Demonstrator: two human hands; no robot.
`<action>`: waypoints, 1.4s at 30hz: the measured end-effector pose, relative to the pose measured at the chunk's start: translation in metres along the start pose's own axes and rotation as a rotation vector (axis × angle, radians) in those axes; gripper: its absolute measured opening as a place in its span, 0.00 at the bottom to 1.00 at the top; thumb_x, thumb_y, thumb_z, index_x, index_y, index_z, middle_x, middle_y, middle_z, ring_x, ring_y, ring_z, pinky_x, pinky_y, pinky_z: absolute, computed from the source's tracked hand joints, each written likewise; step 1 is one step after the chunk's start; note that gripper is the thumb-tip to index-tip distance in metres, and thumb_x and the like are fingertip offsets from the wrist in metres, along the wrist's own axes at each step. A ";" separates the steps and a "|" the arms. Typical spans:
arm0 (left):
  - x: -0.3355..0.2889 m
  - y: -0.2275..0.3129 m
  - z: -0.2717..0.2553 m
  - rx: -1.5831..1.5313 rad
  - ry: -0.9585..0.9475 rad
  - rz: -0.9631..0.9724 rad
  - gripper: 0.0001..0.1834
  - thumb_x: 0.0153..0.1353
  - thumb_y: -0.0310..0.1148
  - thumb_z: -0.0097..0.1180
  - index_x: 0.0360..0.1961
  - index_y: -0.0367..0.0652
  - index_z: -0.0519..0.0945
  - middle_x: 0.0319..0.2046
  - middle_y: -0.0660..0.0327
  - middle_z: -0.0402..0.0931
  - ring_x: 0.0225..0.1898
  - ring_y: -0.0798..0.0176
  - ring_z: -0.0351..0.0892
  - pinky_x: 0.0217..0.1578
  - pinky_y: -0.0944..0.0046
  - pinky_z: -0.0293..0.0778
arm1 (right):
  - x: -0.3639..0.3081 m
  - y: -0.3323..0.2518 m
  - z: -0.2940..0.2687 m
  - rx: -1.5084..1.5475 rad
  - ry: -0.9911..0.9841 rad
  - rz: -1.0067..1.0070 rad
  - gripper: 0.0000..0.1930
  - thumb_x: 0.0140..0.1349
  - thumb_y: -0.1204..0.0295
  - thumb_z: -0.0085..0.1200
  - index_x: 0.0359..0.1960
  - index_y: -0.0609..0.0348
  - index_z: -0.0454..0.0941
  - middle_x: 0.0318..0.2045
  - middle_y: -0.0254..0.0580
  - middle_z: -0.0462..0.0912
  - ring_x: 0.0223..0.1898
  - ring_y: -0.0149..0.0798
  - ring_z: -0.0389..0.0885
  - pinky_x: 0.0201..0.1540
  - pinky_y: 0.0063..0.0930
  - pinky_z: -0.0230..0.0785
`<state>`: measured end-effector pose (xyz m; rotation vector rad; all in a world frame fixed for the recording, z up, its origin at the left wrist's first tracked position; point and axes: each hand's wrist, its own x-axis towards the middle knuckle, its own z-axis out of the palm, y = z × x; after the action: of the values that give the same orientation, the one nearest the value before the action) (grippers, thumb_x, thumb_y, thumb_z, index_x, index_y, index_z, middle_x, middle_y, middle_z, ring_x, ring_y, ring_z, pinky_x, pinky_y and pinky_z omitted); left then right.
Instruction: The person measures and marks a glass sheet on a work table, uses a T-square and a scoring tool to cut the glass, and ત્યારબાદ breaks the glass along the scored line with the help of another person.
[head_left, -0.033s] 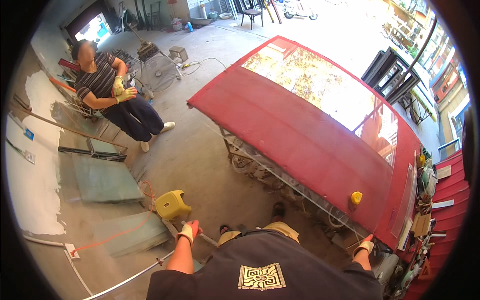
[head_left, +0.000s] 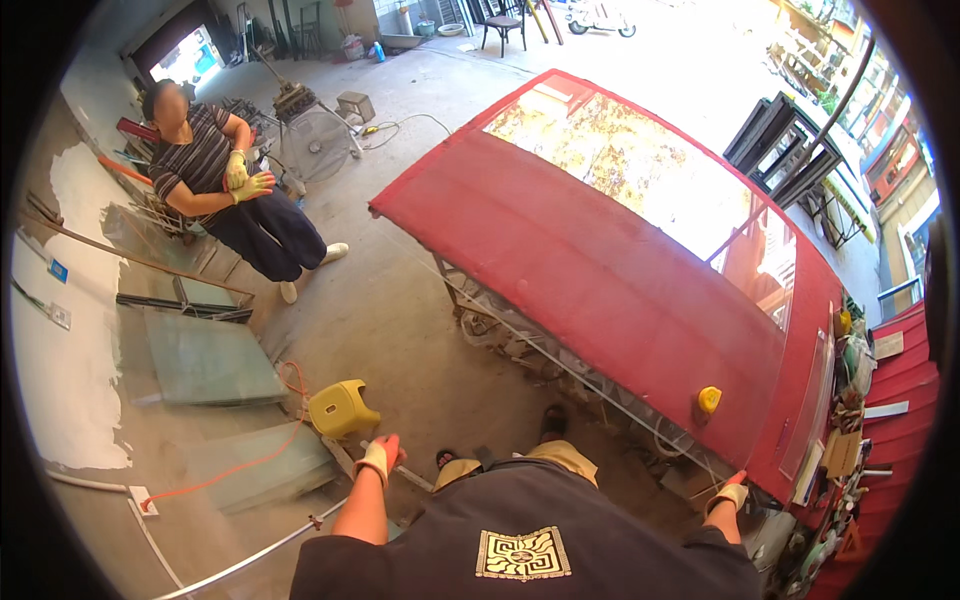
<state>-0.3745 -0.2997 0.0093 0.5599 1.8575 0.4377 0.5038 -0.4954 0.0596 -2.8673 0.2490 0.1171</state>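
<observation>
- Glass, clear and big: a glass sheet (head_left: pixel 560 350) seems to lie over the red bench (head_left: pixel 620 270), with its thin near edge running along the side of the bench closest to the person.
- Left hand (head_left: pixel 377 458), in a red-tipped glove, is off the bench's near left side with its fingers curled. I cannot tell whether it grips the sheet's edge or only hangs beside it.
- Right hand (head_left: pixel 733 492), gloved too, sits at the bench's near right corner. Whether it is clamped or loose cannot be told from here.
- Handling, as a judgement: the sheet looks heavy, rigid, brittle and slick, with sharp edges. It is best held wide apart along one long edge in gloved palms, kept off the corners and never twisted.
- A small yellow round object (head_left: pixel 709 399) rests on the bench near that right corner.
- A yellow plastic stool (head_left: pixel 340 406) stands on the concrete floor (head_left: pixel 400 310) just left of the bench's near end, and an orange cable (head_left: pixel 250 462) trails past it.
- Spare glass panes (head_left: pixel 205 358) lean further left of the bench.
- Another person (head_left: pixel 215 185), gloved and in a striped shirt, waits well to the left of the bench's far end.
- Cluttered red shelves (head_left: pixel 900 380) crowd the bench's right side.
</observation>
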 end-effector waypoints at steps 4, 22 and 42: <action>-0.012 0.153 0.134 0.258 -0.010 0.305 0.22 0.70 0.48 0.52 0.46 0.36 0.81 0.33 0.58 0.83 0.35 0.61 0.79 0.41 0.58 0.76 | 0.088 -0.009 0.001 -0.100 -0.031 0.080 0.49 0.65 0.29 0.43 0.65 0.69 0.75 0.63 0.64 0.78 0.64 0.61 0.78 0.65 0.50 0.70; 0.051 0.344 0.285 -0.662 -0.114 -0.118 0.37 0.78 0.60 0.40 0.77 0.48 0.60 0.73 0.51 0.67 0.70 0.49 0.71 0.67 0.45 0.69 | 0.171 0.033 0.085 0.112 0.066 0.035 0.45 0.63 0.36 0.57 0.59 0.75 0.76 0.58 0.71 0.80 0.57 0.63 0.81 0.58 0.51 0.77; 0.117 0.336 0.200 -0.583 -0.134 0.004 0.24 0.73 0.62 0.52 0.44 0.51 0.70 0.31 0.67 0.80 0.33 0.60 0.85 0.39 0.54 0.84 | 0.003 0.015 0.045 0.074 -0.038 -0.051 0.30 0.71 0.52 0.55 0.58 0.70 0.79 0.52 0.61 0.85 0.54 0.55 0.83 0.60 0.44 0.74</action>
<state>-0.1641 0.0488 0.0355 0.1887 1.5031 0.8823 0.5015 -0.4986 0.0116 -2.7923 0.1694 0.1497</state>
